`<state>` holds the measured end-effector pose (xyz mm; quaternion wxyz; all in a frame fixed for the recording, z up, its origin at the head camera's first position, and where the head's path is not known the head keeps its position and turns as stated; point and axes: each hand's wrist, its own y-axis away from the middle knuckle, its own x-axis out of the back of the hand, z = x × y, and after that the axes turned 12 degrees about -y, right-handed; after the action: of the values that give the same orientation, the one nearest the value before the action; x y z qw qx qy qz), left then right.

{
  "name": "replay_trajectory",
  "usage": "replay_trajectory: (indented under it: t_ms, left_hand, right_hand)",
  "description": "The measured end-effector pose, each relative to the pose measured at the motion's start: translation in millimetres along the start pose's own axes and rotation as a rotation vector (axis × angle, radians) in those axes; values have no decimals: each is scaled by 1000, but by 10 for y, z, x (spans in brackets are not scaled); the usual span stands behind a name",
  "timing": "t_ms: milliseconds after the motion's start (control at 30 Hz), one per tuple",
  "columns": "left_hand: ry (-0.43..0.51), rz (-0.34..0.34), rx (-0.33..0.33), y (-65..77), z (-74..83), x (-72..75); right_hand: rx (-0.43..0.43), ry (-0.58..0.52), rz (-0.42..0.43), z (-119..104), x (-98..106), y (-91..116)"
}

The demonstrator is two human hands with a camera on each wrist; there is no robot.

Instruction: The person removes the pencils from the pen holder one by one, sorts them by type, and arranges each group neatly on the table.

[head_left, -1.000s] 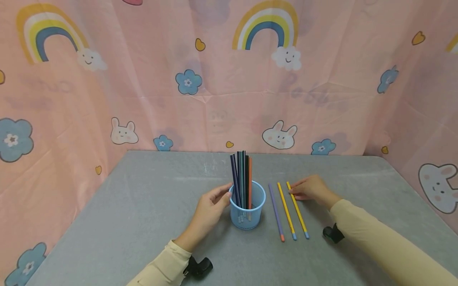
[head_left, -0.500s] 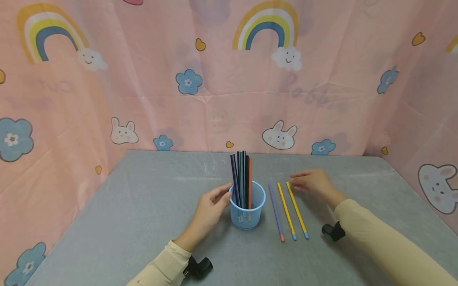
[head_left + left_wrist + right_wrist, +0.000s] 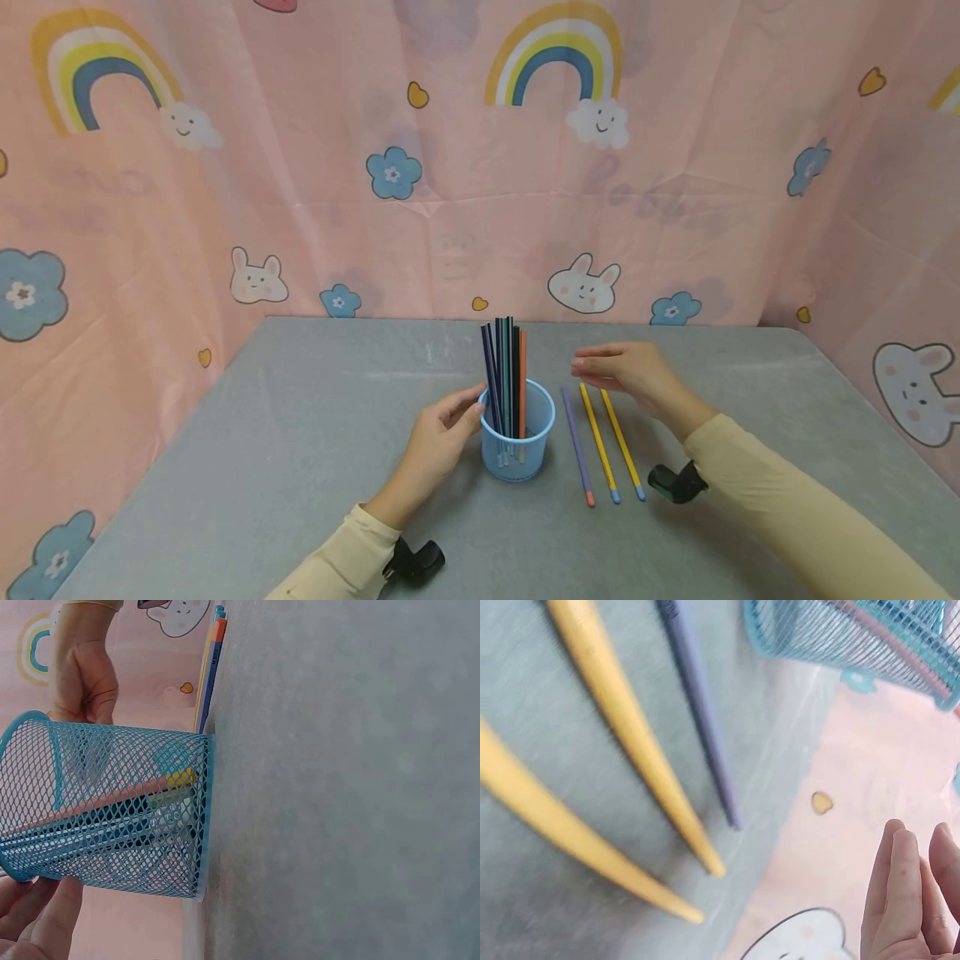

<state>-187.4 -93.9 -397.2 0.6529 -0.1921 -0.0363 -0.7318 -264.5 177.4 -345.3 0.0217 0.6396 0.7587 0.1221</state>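
A light blue mesh pencil cup (image 3: 513, 458) stands upright, with several dark pencils and an orange pencil (image 3: 523, 375) leaning inside. My left hand (image 3: 435, 437) holds the cup's left side near the rim, thumb and fingers against the wall. To the right of the cup, a purple pencil (image 3: 577, 450) and two yellow pencils, the middle one (image 3: 600, 442) and the right one (image 3: 624, 450), lie side by side. Over the yellow pencils' far ends hovers my right hand (image 3: 633, 377), fingers extended leftward and holding nothing. The right wrist view shows its fingers (image 3: 902, 892) fairly straight, apart from the pencils.
The grey table (image 3: 300, 467) extends on both sides of the cup. Behind it hangs a pink cloth (image 3: 465, 250) printed with rainbows, rabbits and flowers. A black camera mount sits on each wrist, the left one (image 3: 416, 562) and the right one (image 3: 678, 483).
My right hand has let go of the right yellow pencil, lifted and moved left above the pencils' far ends. The left hand and the cup have stayed in place.
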Motion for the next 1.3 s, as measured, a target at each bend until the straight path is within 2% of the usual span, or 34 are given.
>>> replay_trajectory:
  t_ms: [300,433,667,900,1300]
  left_hand:
    - [0,-2,4,0,2,-1]
    - [1,1,8,-8,-3,-2]
    - [4,1,14,-12,-4,-1]
    - [-4,-2,17,-11,-2,-2]
    - [9,0,19,-17,-5,-8]
  right_hand:
    - [5,-2,7,-115,-201,35]
    - [20,-18,-13,-147,-267,46]
    - [58,15,-42,-168,-382,51]
    - [85,15,-44,-175,-472,42]
    - [78,6,-54,-182,-579,19]
